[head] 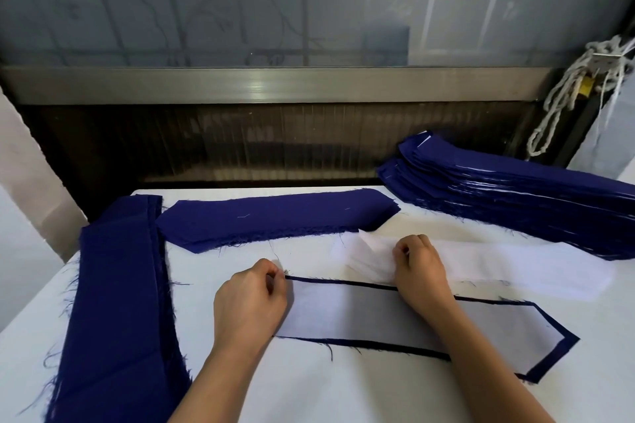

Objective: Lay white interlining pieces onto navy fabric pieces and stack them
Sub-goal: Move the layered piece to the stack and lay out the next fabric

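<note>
left hand [251, 299] pinching end of navy piece [552, 359], interlining [378, 316] lying on it | right hand [417, 264] pinching top sheet of white stack [515, 268], just beyond navy piece

Looks like a garment workshop to me, some cutting or fusing station. The table [309, 391] is covered in plain white cloth. There's a tall stack of cut navy pieces [515, 189] at the back right, frayed navy strips [117, 302] on the left, a pile of white interlining [515, 271], and one navy piece [551, 359] up front with white laid on it. Loose threads [330, 350] lie about.
</note>
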Tool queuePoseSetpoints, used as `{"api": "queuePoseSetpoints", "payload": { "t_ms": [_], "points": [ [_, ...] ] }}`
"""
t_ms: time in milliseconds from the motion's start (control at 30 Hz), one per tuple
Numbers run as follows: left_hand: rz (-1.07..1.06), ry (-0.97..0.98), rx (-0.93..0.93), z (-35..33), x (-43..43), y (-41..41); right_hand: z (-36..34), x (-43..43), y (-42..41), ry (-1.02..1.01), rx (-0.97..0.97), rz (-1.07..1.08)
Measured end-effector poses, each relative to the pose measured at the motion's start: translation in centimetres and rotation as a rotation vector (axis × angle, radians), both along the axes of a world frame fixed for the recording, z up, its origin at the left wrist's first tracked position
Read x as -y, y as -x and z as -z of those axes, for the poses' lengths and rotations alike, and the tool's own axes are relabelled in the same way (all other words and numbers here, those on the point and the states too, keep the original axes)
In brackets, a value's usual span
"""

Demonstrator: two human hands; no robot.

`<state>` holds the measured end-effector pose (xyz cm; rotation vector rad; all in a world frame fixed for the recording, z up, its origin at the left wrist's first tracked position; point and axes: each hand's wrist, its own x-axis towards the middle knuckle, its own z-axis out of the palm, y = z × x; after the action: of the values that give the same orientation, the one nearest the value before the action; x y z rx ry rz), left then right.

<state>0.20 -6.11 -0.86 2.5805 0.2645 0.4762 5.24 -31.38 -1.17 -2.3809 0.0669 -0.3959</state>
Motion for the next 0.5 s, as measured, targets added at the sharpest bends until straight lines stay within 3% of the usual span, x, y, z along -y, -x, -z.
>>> {"api": "queuePoseSetpoints", "payload": {
  "t_ms": [100, 267, 400, 500],
  "points": [
    [0.001, -0.020, 0.015, 0.0, 0.1, 0.0, -0.3, 0.3, 0.3, -0.164, 0.090, 0.007],
    [0.047, -0.020, 0.156, -0.2, 0.4, 0.2, -1.1, 0.4, 1.1, -0.223, 0.222, -0.012],
    [0.202, 0.047, 0.307, -0.4, 0.6, 0.6, -1.2, -1.4, 2.4, -0.038, 0.397, -0.078],
    [0.387, 0.241, 0.273, -0.5, 1.1, 0.8, -1.4, -3.5, 3.7, 0.068, 0.409, -0.150]
  ]
}}
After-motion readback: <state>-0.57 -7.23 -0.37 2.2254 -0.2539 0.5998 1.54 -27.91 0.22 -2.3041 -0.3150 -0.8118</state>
